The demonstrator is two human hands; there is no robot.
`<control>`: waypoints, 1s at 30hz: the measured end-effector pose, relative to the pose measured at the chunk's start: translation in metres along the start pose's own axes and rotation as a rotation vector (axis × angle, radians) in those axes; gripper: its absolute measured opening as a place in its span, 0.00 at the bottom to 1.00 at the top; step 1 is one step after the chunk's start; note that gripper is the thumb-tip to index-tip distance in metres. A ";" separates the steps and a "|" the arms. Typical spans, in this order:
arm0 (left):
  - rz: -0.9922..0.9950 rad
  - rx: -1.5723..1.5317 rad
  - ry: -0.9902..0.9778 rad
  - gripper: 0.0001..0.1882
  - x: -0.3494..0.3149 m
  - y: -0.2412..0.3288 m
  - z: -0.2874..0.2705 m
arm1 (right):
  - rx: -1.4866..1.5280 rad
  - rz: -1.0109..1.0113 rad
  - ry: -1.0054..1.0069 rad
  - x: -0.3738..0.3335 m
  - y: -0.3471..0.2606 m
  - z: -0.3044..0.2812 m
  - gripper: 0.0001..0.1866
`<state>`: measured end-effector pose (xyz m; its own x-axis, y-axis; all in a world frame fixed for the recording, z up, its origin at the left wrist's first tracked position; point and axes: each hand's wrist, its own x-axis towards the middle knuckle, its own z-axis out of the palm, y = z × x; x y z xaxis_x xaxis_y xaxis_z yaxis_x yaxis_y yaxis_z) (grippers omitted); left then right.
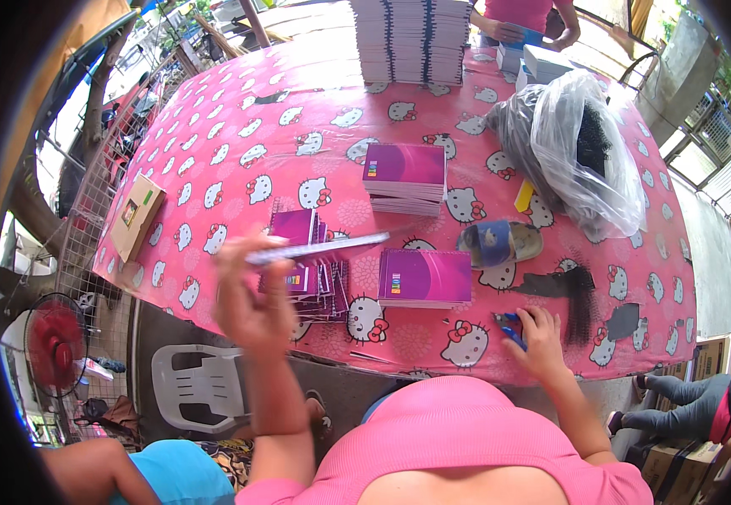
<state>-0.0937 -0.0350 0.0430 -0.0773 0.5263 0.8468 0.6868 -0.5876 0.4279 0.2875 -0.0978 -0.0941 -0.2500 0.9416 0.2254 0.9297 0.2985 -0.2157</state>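
My left hand [254, 307] is raised at the table's near side, closed on one end of a thin spiral notebook [328, 247] seen edge-on and slightly blurred. Under it lies an uneven pile of purple spiral-bound notebooks [325, 290]. Two neat stacks of purple-covered notebook sheets stand to the right, a nearer stack [424, 276] and a farther stack [405, 164]. Near the front edge, my right hand [542, 343] rests on the table, its fingers curled on small blue-handled pliers [513, 331].
A blue bowl-like container [493, 242] and a clear plastic bag of black coils [584, 151] lie rightward. Tall notebook stacks [408, 42] rise at the back, near another person's hands [507, 32]. A cardboard box [136, 219] sits far left. Someone in blue [172, 473] is close on my left.
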 end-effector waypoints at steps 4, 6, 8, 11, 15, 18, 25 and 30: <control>0.026 0.309 -0.234 0.12 0.050 -0.039 -0.029 | 0.363 0.063 0.059 0.031 -0.010 0.004 0.29; -0.069 0.427 -0.578 0.16 0.040 -0.084 -0.018 | 0.700 0.263 -0.044 0.066 -0.024 0.010 0.32; -0.181 0.414 -0.850 0.23 0.009 -0.122 0.015 | 0.797 0.351 -0.063 0.096 -0.036 0.040 0.29; -0.333 0.338 -0.992 0.39 -0.012 -0.145 0.032 | 0.948 0.431 -0.067 0.104 -0.036 0.077 0.26; -0.442 0.113 -0.661 0.43 -0.021 -0.137 0.024 | 0.811 0.502 -0.091 0.111 -0.048 0.033 0.22; -0.433 0.190 -0.481 0.41 -0.014 -0.097 0.032 | 1.157 0.410 0.080 0.104 -0.019 0.043 0.18; -0.548 -0.198 -0.334 0.40 -0.052 -0.016 0.069 | 1.344 0.151 0.137 0.113 -0.060 0.056 0.15; -1.078 0.010 -0.040 0.35 -0.037 -0.169 -0.029 | 1.326 0.176 0.073 0.111 -0.068 0.059 0.15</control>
<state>-0.2283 0.0268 -0.0516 -0.6212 0.7835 0.0146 0.2770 0.2021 0.9394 0.1802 -0.0046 -0.1104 -0.1014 0.9849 0.1404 -0.0256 0.1385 -0.9900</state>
